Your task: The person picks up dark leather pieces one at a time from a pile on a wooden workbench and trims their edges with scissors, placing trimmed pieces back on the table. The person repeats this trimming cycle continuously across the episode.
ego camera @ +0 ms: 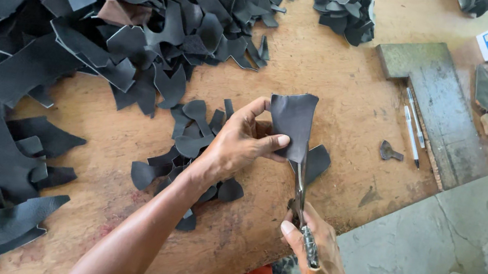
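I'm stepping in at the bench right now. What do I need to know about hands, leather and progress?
Left hand: pinches a dark leather piece, held upright over the wooden table.
Right hand: grip closed on scissors, blades at the piece's lower edge.
Done: small cut shapes lie under the left hand.
Left: the large scrap heap at far left looks uncut.

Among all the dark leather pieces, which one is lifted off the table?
The dark piece pinched in the left hand, with the scissors at its lower edge; all others lie flat.
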Motion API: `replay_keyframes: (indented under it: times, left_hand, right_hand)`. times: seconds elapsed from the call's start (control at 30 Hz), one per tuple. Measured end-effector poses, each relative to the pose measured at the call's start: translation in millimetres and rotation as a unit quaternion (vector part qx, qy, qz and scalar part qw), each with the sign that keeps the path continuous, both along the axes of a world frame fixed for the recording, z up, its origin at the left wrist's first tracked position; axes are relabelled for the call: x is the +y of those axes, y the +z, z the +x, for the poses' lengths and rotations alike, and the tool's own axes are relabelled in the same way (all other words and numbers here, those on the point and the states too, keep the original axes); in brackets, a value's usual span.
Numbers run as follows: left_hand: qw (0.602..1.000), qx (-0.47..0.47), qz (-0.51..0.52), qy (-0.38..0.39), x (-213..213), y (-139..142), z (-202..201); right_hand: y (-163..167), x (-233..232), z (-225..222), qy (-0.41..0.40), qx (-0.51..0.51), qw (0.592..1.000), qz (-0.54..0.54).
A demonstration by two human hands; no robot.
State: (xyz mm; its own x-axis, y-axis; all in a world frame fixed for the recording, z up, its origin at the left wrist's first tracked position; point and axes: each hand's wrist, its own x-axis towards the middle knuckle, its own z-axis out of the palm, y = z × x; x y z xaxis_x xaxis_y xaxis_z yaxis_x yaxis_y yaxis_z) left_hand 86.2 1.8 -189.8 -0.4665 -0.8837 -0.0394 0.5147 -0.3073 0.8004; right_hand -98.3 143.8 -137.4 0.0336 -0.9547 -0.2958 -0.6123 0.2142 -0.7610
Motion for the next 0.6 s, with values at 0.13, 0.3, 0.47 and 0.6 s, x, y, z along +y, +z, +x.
replay_keyframes:
  times: [0.13,0.3,0.47,0.6]
  left_hand:
    - [1.0,0.004,-0.007,0.012,4,3,1]
    - [1.0,-0.004,-0.013,0.015,7,4,1]
    - [1.0,-0.008,-0.015,0.019,10,4,1]
    - [1.0,-0.004,-0.014,0.017,11,1,-1]
  right_hand:
    - [-4,-5,6,-0.02,-0.002,1.0,0.012]
    - [-13,-6,5,-0.028,0.008,0.999,0.015]
    - [-14,-3,5,-0.035,-0.036,0.999,-0.004]
    - [-15,-2,5,-0.01,-0.049,0.998,-0.025]
